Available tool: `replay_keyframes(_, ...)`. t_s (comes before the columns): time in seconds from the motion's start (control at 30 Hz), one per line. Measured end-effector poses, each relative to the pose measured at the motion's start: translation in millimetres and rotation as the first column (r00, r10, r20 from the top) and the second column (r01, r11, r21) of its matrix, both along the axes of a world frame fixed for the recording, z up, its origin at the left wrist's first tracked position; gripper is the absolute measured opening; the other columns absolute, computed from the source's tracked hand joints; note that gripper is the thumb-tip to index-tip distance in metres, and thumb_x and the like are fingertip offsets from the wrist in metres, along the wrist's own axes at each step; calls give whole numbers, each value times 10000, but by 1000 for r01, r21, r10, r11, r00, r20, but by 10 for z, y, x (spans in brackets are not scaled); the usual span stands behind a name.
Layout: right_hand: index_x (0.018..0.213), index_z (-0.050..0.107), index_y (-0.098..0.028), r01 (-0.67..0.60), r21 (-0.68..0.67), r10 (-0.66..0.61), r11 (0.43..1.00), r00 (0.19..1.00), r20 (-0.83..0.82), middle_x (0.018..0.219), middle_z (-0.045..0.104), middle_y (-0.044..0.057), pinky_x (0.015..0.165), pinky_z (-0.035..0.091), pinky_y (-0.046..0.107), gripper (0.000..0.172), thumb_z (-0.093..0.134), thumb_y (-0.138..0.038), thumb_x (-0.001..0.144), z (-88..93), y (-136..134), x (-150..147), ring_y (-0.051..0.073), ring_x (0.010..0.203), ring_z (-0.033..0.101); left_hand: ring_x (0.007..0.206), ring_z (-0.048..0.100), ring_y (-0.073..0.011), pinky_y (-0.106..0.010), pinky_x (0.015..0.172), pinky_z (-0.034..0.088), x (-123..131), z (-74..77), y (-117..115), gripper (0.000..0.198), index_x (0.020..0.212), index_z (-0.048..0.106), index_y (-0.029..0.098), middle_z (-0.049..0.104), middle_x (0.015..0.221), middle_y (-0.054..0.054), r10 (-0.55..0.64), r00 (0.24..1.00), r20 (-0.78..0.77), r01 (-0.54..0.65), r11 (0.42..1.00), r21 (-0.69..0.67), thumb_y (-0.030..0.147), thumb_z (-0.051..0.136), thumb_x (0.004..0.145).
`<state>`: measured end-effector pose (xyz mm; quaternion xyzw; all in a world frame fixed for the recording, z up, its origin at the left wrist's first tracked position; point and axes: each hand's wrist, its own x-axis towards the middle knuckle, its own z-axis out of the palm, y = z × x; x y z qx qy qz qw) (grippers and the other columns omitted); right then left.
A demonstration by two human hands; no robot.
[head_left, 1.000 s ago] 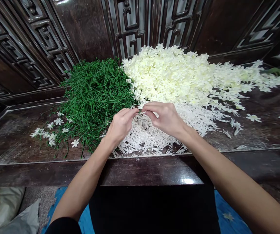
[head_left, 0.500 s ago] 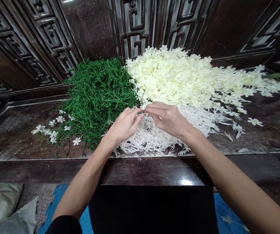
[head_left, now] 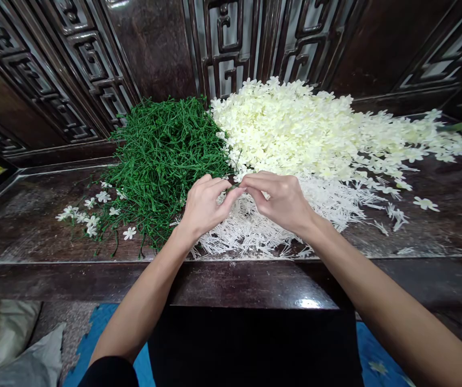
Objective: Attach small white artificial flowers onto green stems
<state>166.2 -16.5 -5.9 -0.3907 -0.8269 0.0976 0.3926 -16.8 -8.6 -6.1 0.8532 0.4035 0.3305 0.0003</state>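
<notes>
My left hand (head_left: pixel 207 207) is closed in a pinch on a thin green plastic stem (head_left: pixel 234 187), of which only a short piece shows between the hands. Fingertips of my right hand (head_left: pixel 277 199) meet the stem's end and are pinched together; what small part they hold is hidden. Both hands hover over a heap of white plastic sprigs (head_left: pixel 243 234). Left of them spreads a pile of green plastic stems (head_left: pixel 170 145). Behind and to the right rises a large mound of cream-white artificial flowers (head_left: pixel 287 129).
Several white flowers on stems (head_left: pixel 81 216) lie at the left of the dark wooden bench (head_left: pixel 25 226). A single loose blossom (head_left: pixel 425 203) rests at the right. A carved wooden back panel (head_left: pixel 154 48) stands behind the piles. Pale bags (head_left: pixel 13 333) are on the floor.
My left thumb has moved closer to the right fingertips, and more of the green stem shows between the hands. The whole view has shifted slightly.
</notes>
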Motion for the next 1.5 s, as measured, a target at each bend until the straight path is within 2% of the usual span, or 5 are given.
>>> replay_keyframes(0.13,860,750,-231,38,-96,-44,995,997,-59,758,708,50,725,589,473,303,459,-169,919,-48,103,124,220,755,678,722,607,-180,-319,692,489,-55,-76,87,302,1150,651,96,694,812,-73,-56,998,3,56,987,-151,295,540,951)
replay_keyframes(0.53,868,719,-178,-47,-328,-36,944,970,-241,918,737,76,804,574,440,141,607,-261,845,37,91,127,214,843,682,1093,652,-235,-419,967,535,-74,-61,99,500,1353,511,185,681,1232,-119,-73,964,254,126,972,-199,228,634,871)
replay_keyframes(1.0,845,763,-235,-361,-554,297,750,933,-205,1356,579,60,1073,348,581,142,748,-357,773,169,73,241,285,1287,484,630,626,-103,-238,615,522,-16,-7,15,128,936,710,151,755,873,-54,-223,946,235,257,958,-129,152,595,879)
replay_keyframes(1.27,830,718,-180,-474,-627,388,618,878,-281,637,571,-31,475,373,225,154,681,-328,848,210,17,171,74,513,415,600,603,-106,-220,571,473,-52,3,-25,219,1099,569,166,675,751,-4,-165,979,118,189,952,-242,186,553,882)
replay_keyframes(1.5,828,716,-166,-516,-654,409,553,852,-327,623,540,-39,470,295,232,146,706,-311,837,224,0,202,69,514,344,575,498,-114,-254,572,406,-38,127,-24,197,796,636,164,589,649,5,-257,948,187,316,821,-476,230,478,892)
